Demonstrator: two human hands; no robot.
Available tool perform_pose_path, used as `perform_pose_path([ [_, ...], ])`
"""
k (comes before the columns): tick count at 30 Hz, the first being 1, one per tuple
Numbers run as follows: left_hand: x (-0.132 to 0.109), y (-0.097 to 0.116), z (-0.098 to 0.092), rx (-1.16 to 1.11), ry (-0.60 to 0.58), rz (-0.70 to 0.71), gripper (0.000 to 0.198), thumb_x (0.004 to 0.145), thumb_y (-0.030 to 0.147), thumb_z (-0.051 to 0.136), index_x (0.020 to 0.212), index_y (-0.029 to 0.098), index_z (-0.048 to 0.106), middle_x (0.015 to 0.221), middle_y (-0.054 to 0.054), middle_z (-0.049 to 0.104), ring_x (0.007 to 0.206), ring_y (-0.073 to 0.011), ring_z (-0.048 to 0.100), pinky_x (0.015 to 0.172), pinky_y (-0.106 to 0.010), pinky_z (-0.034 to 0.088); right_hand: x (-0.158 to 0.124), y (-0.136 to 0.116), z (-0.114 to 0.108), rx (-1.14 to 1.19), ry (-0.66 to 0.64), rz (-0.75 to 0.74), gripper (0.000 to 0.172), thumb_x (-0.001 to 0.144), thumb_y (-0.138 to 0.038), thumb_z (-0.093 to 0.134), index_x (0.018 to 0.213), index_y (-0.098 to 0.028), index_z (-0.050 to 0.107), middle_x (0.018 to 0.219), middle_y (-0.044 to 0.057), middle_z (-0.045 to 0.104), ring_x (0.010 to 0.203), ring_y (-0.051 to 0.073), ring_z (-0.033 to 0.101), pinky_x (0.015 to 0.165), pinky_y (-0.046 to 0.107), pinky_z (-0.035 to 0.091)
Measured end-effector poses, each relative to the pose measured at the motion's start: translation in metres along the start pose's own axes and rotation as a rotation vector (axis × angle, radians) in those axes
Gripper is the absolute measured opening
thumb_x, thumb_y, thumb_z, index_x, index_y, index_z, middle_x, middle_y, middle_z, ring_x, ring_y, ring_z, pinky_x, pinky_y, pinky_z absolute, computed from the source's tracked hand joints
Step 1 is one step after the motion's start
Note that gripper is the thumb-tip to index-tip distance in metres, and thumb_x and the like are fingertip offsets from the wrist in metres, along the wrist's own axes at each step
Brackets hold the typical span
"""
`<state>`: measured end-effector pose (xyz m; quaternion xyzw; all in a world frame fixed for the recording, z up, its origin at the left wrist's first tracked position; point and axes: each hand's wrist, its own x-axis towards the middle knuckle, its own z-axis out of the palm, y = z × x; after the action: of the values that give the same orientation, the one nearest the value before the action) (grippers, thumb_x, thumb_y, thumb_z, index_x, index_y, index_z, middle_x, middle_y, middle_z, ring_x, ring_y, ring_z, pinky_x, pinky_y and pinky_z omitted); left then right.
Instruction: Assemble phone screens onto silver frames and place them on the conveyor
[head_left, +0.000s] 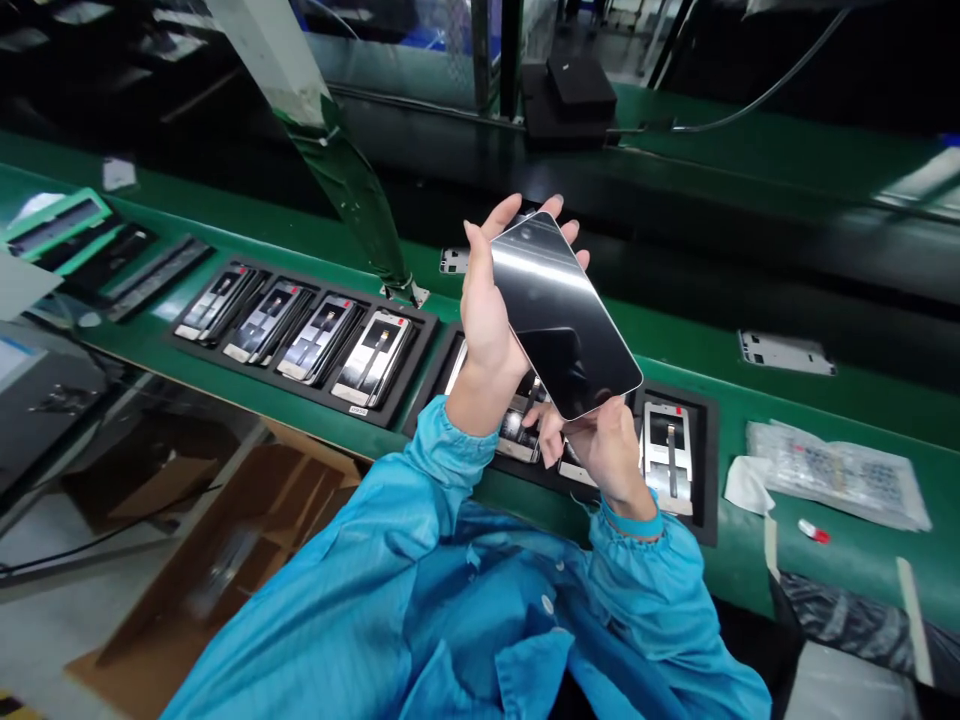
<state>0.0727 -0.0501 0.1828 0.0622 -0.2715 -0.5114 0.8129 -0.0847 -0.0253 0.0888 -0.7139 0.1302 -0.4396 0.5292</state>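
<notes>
A phone screen panel [566,315] with a glossy black face and a thin light rim is tilted in the air above the bench. My left hand [491,310] wraps round its upper left side, thumb along the edge and fingertips showing past the far edge. At the near end, my right hand [604,450] pinches the bottom edge. Below both hands lies a dark foam tray [701,470], partly hidden by them. It holds several white-framed phone panels, one of them a panel with a ribbon cable [667,460] at the right end.
On the left, another dark tray [412,370] carries stacked panels. A green-wrapped post [360,210] rises behind it. A white phone frame [787,352] lies at the back right. Nearer are a clear plastic bag [840,470], a white cloth [750,485] and a small red-and-white item [814,531].
</notes>
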Motion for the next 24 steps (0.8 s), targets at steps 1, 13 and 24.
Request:
perform_pose_path([
  [1,0.000,0.001,0.000,0.001,0.005,-0.008,0.057,0.123,0.053,0.006,0.148,0.020,0.045,0.144,-0.006,0.066,0.141,-0.0262,0.064,0.110,-0.041,0.059,0.000,-0.001,0.000,0.004,-0.013,-0.011,0.074,0.114,-0.070,0.038,0.084,-0.014,0.078,0.063,0.008,0.055,0.071,0.018,0.066,0.084,0.035,0.060],
  [13,-0.002,-0.021,0.005,-0.039,-0.151,-0.073,0.050,0.123,0.053,0.010,0.136,0.021,0.046,0.128,-0.003,0.073,0.119,-0.0181,0.075,0.114,-0.044,0.058,-0.001,-0.011,-0.013,-0.179,0.041,0.010,0.071,0.114,-0.062,0.051,0.066,-0.013,0.067,0.058,0.010,0.062,0.065,0.017,0.070,0.071,0.029,0.060],
  [24,-0.003,-0.048,0.007,0.114,-0.226,-0.248,0.049,0.120,0.056,0.017,0.124,0.019,0.049,0.118,-0.014,0.077,0.092,-0.0210,0.079,0.082,-0.037,0.067,-0.034,-0.005,-0.055,-0.221,0.066,0.107,0.084,0.113,-0.076,0.036,0.069,-0.011,0.067,0.064,0.011,0.064,0.061,0.016,0.066,0.063,0.027,0.050],
])
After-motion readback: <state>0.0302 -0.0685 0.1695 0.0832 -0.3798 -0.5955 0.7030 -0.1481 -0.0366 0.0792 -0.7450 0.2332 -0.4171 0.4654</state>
